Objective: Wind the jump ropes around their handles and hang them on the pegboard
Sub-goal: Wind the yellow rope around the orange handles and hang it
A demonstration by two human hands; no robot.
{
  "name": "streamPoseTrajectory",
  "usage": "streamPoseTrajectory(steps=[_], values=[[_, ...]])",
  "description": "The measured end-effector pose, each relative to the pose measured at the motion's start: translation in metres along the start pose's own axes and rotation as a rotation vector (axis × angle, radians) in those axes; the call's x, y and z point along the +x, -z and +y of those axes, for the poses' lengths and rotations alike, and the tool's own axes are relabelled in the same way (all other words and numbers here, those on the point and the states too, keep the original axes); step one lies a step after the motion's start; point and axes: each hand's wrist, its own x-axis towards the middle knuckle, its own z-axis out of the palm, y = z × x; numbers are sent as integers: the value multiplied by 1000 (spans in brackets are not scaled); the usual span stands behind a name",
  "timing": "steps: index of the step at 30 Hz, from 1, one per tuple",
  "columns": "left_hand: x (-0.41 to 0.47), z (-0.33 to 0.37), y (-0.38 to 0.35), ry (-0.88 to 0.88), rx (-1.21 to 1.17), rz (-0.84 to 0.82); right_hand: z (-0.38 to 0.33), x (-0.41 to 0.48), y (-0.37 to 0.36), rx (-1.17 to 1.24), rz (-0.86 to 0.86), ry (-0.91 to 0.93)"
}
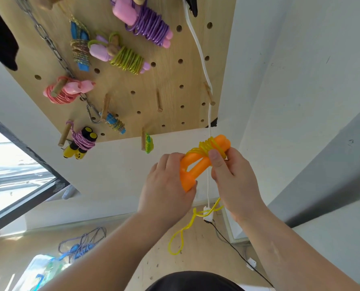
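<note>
Left hand (pixel 166 181) grips butt end of paired orange handles (pixel 195 166). Right hand (pixel 233 179) pinches yellow rope (pixel 208 148) coils against them, thumb on top. Loose tail (pixel 181 234) hangs below: winding step, partly done. Next: more wraps, tuck end. Beyond, pegboard (pixel 168 76) carries wound ropes; bare peg (pixel 158 100) looks free.
</note>
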Motion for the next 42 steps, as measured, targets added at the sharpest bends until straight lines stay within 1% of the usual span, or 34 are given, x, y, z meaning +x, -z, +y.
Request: streamPoseTrajectory(steps=[1,3,6,9,11,14,17,20,23,25,28,29,30,31,34,35,36,38,39,40,42], values=[[2,-1,2,13,-1,3,-1,0,1,27,-20,4],[7,1,12,95,-62,-73,-3,1,6,86,-103,28],[15,5,23,246,-274,-171,-3,5,17,111,-227,58],[18,1,23,320,-455,-304,-1,12,32,73,-297,29],[17,-3,22,370,-630,-394,0,14,41,21,-326,26],[15,-7,24,396,-835,-488,-1,14,49,-24,-333,41],[15,-8,28,397,-1025,-584,-4,14,49,-2,-332,62],[14,-8,32,400,-1270,-739,-9,12,46,80,-389,41],[15,-5,32,455,-1462,-918,-7,14,41,103,-369,47],[18,-8,29,470,-1533,-1007,-5,16,37,106,-319,38],[26,-11,29,484,-1537,-1063,1,16,32,77,-248,6],[27,-9,30,508,-1481,-1054,3,16,30,67,-223,-3],[28,-7,30,524,-1377,-997,4,14,29,69,-198,-13],[27,-5,29,520,-1239,-881,6,13,28,81,-174,-21],[18,5,18,424,-908,-351,6,10,23,140,-105,-37],[14,7,14,351,-797,-192,6,10,21,153,-80,-43],[11,8,11,226,-642,-70,5,8,18,156,-54,-46],[8,5,1,-77,-294,61,2,6,11,151,-10,-38],[8,2,-4,-181,-163,113,0,5,8,152,5,-37],[9,1,-7,-230,-75,165,-1,4,5,149,18,-45],[15,-4,-8,-268,12,283,-4,3,2,147,19,-63]])
